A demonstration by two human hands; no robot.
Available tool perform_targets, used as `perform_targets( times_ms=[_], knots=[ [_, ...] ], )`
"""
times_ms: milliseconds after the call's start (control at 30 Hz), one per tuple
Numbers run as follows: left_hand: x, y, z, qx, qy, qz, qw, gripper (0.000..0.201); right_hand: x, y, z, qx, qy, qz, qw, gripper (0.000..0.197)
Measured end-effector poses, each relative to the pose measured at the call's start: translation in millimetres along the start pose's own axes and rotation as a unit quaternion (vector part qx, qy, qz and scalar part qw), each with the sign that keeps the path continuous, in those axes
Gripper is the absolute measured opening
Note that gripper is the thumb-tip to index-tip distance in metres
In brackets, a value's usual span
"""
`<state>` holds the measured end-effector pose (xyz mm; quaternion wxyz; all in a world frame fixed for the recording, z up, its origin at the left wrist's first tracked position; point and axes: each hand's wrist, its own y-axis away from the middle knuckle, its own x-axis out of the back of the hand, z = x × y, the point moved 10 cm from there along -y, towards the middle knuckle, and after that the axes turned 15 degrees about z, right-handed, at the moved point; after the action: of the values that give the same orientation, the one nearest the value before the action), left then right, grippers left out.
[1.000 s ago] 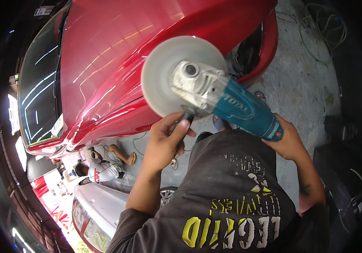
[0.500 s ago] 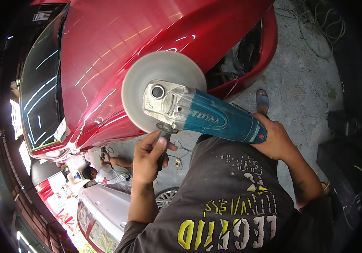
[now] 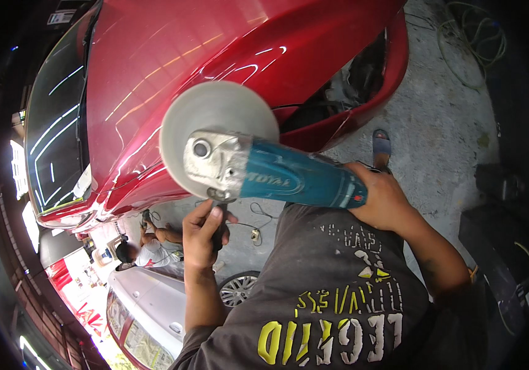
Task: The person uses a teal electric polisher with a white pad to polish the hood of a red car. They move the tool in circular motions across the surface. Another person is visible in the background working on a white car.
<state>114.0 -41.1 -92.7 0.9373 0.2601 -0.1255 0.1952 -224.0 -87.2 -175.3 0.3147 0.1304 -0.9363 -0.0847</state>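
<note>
A blue rotary polisher (image 3: 298, 176) with a silver metal head lies across the view in both my hands. Its round whitish pad (image 3: 181, 114) is over the fender of a red car (image 3: 153, 68); I cannot tell whether pad and paint touch. My left hand (image 3: 206, 231) is closed around the black side handle (image 3: 220, 233), below the metal head. At the rear end of the body, my right hand (image 3: 381, 200) wraps the grip, its palm and thumb showing while the other fingers are mostly hidden underneath.
Past the red car's open headlight gap (image 3: 344, 89), a coiled hose (image 3: 477, 43) lies on the concrete floor (image 3: 443, 123). A silver car (image 3: 147, 296) stands at lower left, with another person (image 3: 153, 250) low beside it. Dark boxy equipment (image 3: 492, 237) is at right.
Both hands have carried the polisher to the left and slightly nearer me, along the red car's fender. Their hold on it looks the same.
</note>
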Motion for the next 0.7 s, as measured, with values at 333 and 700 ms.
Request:
perform_targets(
  times_ms=[333, 700],
  knots=[
    [16.1, 3.6, -22.3, -0.026, 0.043, 0.010, 0.999, 0.028, -9.4, -17.1, -1.2, 0.025, 0.018, -0.009, 0.999, 0.058],
    [-226.3, 4.4, 30.3, -0.044, -0.082, -0.133, 0.987, 0.043, 93.1, 5.5, 178.4, -0.073, -0.080, 0.097, 0.989, 0.066]
  ],
)
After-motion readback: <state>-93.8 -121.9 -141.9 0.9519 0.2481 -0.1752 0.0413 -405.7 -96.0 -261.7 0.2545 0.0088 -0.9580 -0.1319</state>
